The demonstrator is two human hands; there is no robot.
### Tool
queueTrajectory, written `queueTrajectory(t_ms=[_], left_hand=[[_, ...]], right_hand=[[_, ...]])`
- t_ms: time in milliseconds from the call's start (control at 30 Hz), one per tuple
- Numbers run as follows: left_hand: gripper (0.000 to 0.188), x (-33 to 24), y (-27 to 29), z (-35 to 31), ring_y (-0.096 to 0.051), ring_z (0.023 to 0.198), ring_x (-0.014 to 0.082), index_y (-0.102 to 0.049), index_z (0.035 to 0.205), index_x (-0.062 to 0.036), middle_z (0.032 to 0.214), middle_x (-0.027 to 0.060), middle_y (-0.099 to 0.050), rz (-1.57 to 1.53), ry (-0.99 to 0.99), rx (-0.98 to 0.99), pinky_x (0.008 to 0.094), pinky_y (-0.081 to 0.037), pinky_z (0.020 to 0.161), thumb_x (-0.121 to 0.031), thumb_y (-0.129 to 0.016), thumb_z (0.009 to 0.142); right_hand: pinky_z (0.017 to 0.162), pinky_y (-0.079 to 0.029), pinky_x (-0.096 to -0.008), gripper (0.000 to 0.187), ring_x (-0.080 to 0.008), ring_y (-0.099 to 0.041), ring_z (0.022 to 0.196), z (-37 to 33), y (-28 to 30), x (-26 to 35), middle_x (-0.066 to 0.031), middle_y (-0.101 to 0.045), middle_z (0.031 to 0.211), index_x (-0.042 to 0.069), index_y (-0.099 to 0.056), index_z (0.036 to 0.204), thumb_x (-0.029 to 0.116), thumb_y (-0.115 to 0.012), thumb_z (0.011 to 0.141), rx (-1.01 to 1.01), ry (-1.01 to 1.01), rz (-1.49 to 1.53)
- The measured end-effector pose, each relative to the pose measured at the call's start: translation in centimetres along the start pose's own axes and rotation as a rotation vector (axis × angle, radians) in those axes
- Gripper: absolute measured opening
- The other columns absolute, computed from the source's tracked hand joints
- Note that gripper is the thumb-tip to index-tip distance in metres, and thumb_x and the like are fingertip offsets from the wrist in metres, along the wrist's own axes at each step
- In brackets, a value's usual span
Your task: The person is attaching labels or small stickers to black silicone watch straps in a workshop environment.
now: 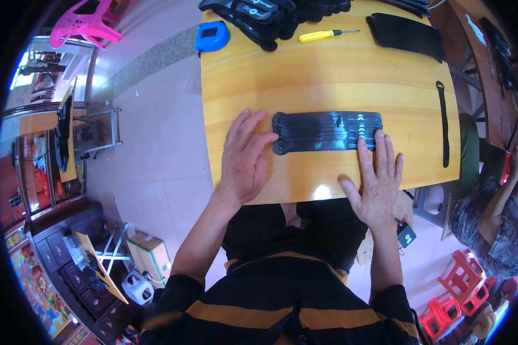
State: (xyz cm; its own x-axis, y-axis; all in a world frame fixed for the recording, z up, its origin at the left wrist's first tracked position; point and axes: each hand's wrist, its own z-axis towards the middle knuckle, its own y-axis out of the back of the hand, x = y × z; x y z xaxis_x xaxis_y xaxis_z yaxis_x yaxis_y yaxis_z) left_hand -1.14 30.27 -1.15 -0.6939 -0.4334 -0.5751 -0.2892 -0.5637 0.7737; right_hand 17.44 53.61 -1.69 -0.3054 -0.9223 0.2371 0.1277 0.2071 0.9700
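Observation:
A row of black straps (322,132) lies flat on the wooden table (259,75), side by side, with rounded ends at the left and pale printed marks near the right end. My left hand (245,158) is at their left end; one fingertip touches the rounded ends and the other fingers are spread. On the right end rest the outstretched fingertips of my right hand (378,181), its thumb held apart over the table. Neither hand grips anything. A single black strap (443,123) with a looped end lies lengthwise near the right edge of the table.
At the far side are a blue tape measure (213,37), a pile of packed black straps (259,17), a yellow-handled screwdriver (322,35) and a flat black bundle (407,35). Another person (492,224) sits at the right, near red stools (463,276). A pink chair (89,23) stands far left.

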Motion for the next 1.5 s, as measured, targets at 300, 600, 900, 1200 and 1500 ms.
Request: queueTrajectory(t_ms=[300,600,900,1200,1500], left_hand=[[0.042,-0.3,-0.1,0.2,-0.044,0.141,0.046,-0.067,0.112,-0.0039,0.145,0.0204,-0.053,0.03,0.013,-0.001,0.0509,-0.037,0.116,0.01,-0.047,0.078],[0.037,0.4,-0.1,0.0,-0.046,0.139,0.0446,-0.069,0.107,-0.0054,0.143,0.0185,-0.056,-0.031,0.007,-0.046,0.0498,-0.039,0.115,0.009,-0.052,0.078],[0.034,-0.2,-0.1,-0.3,-0.049,0.137,0.0429,-0.079,0.097,-0.0089,0.141,0.0154,-0.06,-0.031,-0.093,-0.059,0.0474,-0.041,0.113,0.008,-0.058,0.077],[0.032,-0.2,-0.5,-0.1,-0.054,0.132,0.04,-0.079,0.095,-0.0077,0.136,0.0148,-0.064,-0.011,-0.129,-0.101,0.0462,-0.043,0.111,0.01,-0.06,0.077],[0.033,-1.0,3.6,-4.7,-0.062,0.125,0.0318,-0.071,0.116,0.0009,0.129,0.0171,-0.068,-0.289,0.019,-0.249,0.0403,-0.044,0.11,0.007,-0.058,0.087]], right_hand=[[0.124,-0.009,-0.0582,0.077,-0.0362,-0.021,0.157,-0.1,0.0,0.0,-0.0177,-0.026,0.169,0.015,-0.043,0.158,0.062,-0.05,0.098,-0.003,0.014,-0.027],[0.125,-0.006,-0.057,0.075,-0.0334,-0.022,0.157,0.1,-0.1,0.0,-0.0165,-0.028,0.168,0.019,-0.046,0.157,0.065,-0.051,0.098,-0.003,-0.011,-0.007],[0.125,-0.006,-0.0568,0.076,-0.0332,-0.022,0.157,-0.1,0.1,0.1,-0.0163,-0.028,0.168,0.019,-0.046,0.157,0.066,-0.051,0.097,0.001,-0.01,-0.003],[0.122,-0.017,-0.0636,0.08,-0.0359,-0.022,0.157,-0.2,0.6,-0.2,-0.0157,-0.024,0.169,0.018,-0.038,0.16,0.059,-0.059,0.095,-0.022,0.019,0.031],[0.095,-0.052,-0.0491,0.045,-0.0414,-0.065,0.108,3.5,2.9,-11.8,-0.0222,-0.07,0.115,0.002,-0.068,0.122,0.032,-0.073,0.089,-0.624,-0.232,0.04]])
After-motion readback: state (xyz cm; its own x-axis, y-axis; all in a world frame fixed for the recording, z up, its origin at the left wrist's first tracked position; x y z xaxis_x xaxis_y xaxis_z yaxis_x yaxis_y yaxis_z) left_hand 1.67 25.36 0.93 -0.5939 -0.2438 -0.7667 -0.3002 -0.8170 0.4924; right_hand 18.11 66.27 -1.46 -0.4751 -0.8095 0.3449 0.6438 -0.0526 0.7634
